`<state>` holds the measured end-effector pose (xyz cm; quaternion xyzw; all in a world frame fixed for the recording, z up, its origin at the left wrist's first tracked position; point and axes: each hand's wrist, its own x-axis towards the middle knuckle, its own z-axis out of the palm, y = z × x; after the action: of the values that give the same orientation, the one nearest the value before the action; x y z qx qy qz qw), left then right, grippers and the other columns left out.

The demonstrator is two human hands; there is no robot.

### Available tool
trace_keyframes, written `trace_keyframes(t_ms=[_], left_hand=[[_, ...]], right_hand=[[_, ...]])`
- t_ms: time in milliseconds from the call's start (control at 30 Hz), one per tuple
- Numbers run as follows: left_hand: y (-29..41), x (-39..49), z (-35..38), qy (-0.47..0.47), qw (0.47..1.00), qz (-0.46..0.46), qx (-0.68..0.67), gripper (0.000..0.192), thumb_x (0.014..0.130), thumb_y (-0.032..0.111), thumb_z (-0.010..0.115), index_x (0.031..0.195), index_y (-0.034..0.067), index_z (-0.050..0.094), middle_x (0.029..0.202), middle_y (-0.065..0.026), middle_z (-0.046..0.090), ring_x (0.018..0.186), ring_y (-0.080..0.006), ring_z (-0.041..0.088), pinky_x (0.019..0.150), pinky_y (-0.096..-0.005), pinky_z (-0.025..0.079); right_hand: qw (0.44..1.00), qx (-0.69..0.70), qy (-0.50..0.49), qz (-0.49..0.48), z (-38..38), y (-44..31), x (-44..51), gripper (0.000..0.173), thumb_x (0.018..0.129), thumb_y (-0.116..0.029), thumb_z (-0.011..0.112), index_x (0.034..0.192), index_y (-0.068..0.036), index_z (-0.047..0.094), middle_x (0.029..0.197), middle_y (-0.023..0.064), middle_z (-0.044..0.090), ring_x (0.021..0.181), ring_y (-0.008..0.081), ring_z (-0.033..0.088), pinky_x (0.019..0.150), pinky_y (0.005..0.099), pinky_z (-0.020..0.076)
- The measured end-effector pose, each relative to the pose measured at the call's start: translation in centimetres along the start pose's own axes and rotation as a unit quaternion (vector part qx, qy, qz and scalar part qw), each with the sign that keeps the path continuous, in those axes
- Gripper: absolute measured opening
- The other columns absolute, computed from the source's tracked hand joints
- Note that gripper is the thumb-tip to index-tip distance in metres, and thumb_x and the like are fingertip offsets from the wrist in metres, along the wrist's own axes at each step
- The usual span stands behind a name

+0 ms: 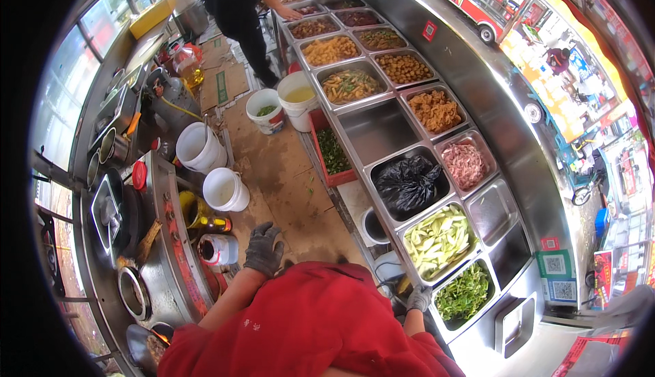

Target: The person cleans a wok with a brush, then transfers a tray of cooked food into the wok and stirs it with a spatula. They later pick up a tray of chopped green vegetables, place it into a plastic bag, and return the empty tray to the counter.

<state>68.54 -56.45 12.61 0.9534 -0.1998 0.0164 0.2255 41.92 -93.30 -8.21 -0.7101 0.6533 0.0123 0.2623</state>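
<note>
My left hand [263, 249], in a dark grey knit glove, hangs over the cardboard-covered floor with its fingers apart and nothing in it. My right hand [419, 299], in a lighter grey glove, is at the near edge of the steel counter. It touches the rim area between a pan of sliced pale-green vegetables [439, 242] and a pan of chopped green leaves or peppers [463, 291]. Whether its fingers grip the edge is unclear. Beyond these stands a pan with a black plastic bag [407, 180], then an empty steel pan [379, 130].
Food pans continue up the counter, including raw sliced meat [464, 163] and fried pieces [434, 112]. A co-worker [240, 13] leans over the far end. White buckets [226, 189] and a red crate of greens [332, 153] stand on the floor. A cooking station [166, 274] lines the left.
</note>
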Motion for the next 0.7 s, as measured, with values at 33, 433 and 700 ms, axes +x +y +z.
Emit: trace_keyframes(t_ms=[33,433,700], left_hand=[[-0.1,-0.2,0.0,0.009,1.000,0.014,-0.008,0.038,0.074,0.012,0.064,0.111,0.005,0.058,0.120,-0.0209,0.052,0.112,-0.0392,0.048,0.095,-0.0453,0.040],[0.8,0.6,-0.2,-0.026,1.000,-0.004,0.010,0.041,0.074,0.012,0.066,0.114,0.006,0.058,0.123,-0.0207,0.051,0.115,-0.0382,0.047,0.098,-0.0444,0.039],[2.3,1.0,0.6,-0.032,0.999,0.040,0.002,0.041,0.073,0.013,0.066,0.112,0.005,0.059,0.121,-0.0211,0.052,0.114,-0.0381,0.048,0.097,-0.0440,0.040]], right_hand=[[1.000,0.011,-0.021,0.007,0.0,0.1,0.0,0.045,0.086,-0.035,0.049,0.112,0.001,0.052,0.109,0.0264,0.059,0.104,0.0409,0.055,0.088,0.0442,0.0430],[0.999,0.021,-0.013,-0.023,-0.1,-1.5,1.9,0.042,0.082,-0.035,0.051,0.109,-0.003,0.053,0.113,0.0241,0.056,0.104,0.0411,0.053,0.091,0.0454,0.0403],[0.999,0.027,-0.022,0.000,-1.9,-1.7,1.8,0.045,0.081,-0.036,0.052,0.111,-0.003,0.052,0.117,0.0246,0.053,0.104,0.0423,0.051,0.092,0.0460,0.0400]])
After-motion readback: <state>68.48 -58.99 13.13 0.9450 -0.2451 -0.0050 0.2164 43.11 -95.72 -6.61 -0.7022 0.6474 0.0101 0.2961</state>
